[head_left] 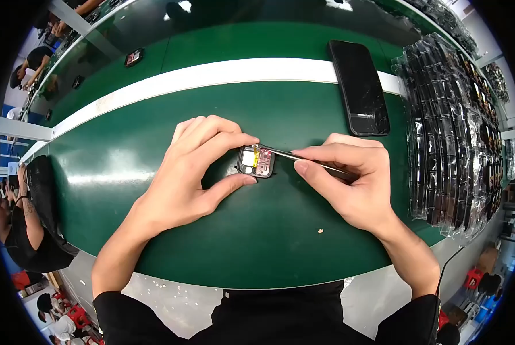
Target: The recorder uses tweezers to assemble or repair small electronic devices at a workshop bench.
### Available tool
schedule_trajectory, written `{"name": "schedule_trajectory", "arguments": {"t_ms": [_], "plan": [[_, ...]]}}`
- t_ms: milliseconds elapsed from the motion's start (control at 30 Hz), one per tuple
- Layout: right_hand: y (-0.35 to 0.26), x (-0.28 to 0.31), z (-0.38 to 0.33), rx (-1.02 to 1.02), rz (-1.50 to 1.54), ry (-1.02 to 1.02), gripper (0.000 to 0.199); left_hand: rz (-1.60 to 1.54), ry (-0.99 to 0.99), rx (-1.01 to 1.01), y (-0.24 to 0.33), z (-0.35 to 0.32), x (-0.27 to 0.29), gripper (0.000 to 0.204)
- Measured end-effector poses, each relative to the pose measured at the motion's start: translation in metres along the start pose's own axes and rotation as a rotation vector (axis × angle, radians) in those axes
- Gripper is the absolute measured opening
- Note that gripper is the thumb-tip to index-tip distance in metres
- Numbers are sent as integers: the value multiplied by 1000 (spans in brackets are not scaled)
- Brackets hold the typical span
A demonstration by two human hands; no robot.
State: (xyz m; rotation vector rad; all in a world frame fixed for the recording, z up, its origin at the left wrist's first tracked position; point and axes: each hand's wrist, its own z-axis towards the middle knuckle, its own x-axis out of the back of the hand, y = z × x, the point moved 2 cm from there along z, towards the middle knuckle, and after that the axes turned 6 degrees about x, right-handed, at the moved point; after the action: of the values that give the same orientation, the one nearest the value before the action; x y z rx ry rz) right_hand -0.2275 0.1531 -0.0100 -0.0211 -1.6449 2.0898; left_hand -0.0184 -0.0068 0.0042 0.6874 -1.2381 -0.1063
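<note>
A small square smartwatch body (263, 163) lies face up on the green bench, its inside exposed. It shows a silvery block, a strip of yellow tape and a reddish circuit board. My left hand (195, 167) grips the watch body between thumb and forefinger, at its lower left and top edges. My right hand (349, 172) is closed round a pair of slim dark tweezers (320, 163), held like a pen. The tweezers' tip reaches the top edge of the watch body, close to my left forefinger. Whether the tip pinches anything is too small to tell.
A black smartphone (359, 86) lies at the back right, across a white rail (211, 73). Tall stacked clear plastic trays (447, 138) of parts stand at the right. A tiny pale scrap (320, 231) lies nearby. Another device (134, 57) sits beyond the rail. Other people work at far left.
</note>
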Motion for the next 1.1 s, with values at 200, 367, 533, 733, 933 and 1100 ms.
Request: {"name": "schedule_trajectory", "arguments": {"t_ms": [200,367,533,733,933,1100], "plan": [[1,0,-1,56,-65,-16,14,-112,-92,-25,3,5,-1,56],[4,-6,-2,173,-178,-25,11,-107,-104,-64,-2,7,-3,54],[5,-6,0,197,-194,-39,11,-106,-111,-67,-3,8,-3,55],[5,-8,0,180,-205,-29,11,-117,-91,-53,-3,7,-3,56],[5,-10,-1,204,-211,-24,12,-130,-93,-38,-3,6,-1,54],[9,-10,-2,249,-185,-12,15,-119,-99,-40,-4,6,0,53]]}}
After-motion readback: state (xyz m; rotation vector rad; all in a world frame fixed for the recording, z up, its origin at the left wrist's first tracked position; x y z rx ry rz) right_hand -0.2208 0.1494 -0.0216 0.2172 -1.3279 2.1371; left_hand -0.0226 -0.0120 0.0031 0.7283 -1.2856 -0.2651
